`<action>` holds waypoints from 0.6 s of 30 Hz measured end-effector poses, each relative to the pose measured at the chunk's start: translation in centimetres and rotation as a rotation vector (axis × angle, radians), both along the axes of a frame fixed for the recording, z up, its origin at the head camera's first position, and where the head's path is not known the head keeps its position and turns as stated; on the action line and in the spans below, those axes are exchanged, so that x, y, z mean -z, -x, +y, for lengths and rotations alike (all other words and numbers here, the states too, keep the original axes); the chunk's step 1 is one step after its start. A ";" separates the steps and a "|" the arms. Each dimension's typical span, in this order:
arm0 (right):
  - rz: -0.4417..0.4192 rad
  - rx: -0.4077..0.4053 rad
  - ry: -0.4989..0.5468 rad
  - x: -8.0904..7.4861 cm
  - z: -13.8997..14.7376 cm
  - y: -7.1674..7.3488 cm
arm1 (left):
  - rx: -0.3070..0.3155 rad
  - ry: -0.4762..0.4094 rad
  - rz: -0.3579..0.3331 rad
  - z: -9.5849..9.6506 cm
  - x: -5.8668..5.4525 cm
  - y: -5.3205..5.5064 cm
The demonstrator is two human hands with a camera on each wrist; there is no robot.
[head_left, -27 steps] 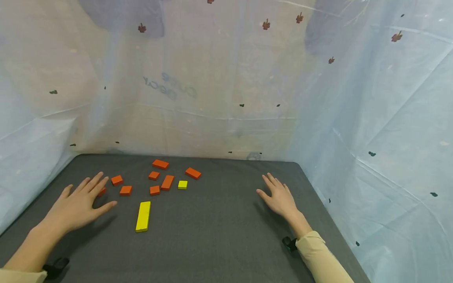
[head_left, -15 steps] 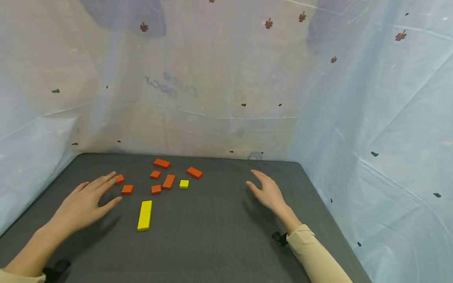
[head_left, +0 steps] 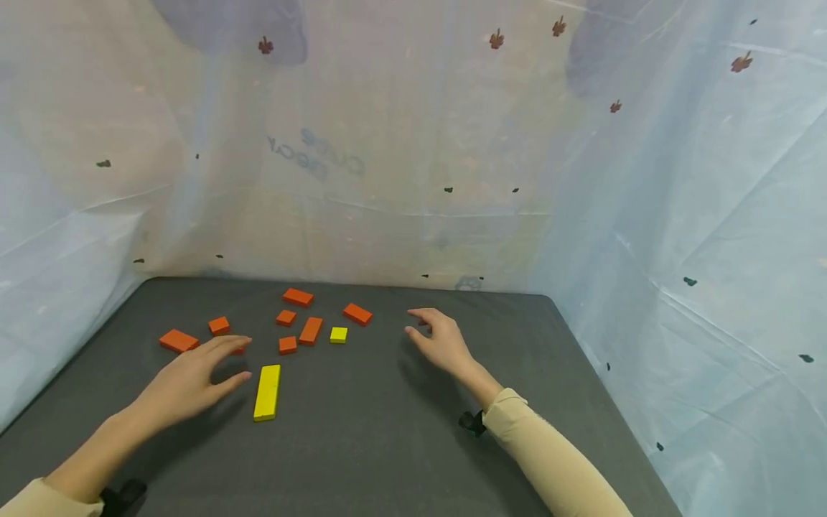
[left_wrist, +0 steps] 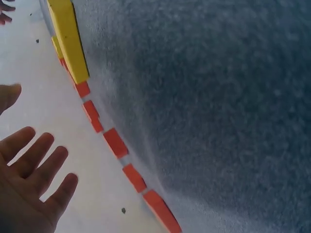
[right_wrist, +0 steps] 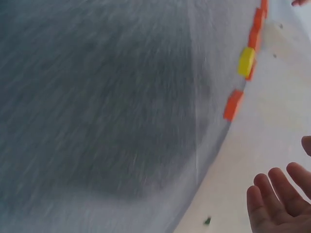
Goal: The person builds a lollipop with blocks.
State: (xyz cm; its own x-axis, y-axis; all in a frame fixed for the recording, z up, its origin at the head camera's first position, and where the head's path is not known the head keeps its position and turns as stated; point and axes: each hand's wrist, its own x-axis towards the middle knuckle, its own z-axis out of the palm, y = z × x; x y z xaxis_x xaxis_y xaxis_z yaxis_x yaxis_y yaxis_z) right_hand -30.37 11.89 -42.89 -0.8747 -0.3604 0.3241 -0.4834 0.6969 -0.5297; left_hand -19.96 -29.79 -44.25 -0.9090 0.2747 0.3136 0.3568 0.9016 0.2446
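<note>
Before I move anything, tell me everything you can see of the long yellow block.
The long yellow block is a slim, flat rectangular bar with straight edges, possibly painted wood. In the left wrist view a small dark mark shows on its face. It lies flat on the dark gray tabletop, its long side pointing away from the person, the far end angled slightly right. The left hand is beside it, apart; only the tabletop touches it.
</note>
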 end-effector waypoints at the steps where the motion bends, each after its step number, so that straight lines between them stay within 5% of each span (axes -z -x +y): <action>1: -0.008 -0.015 -0.011 0.1 -0.6 0.1 | 0.005 -0.004 -0.030 0.0 0.1 0.0; 7: -0.038 -0.094 -0.103 0.6 -3.6 0.4 | 0.033 0.009 -0.140 0.5 0.8 0.4; 18: -0.062 -0.182 -0.208 2.0 -8.2 1.4 | 0.116 0.031 -0.182 1.4 2.3 0.7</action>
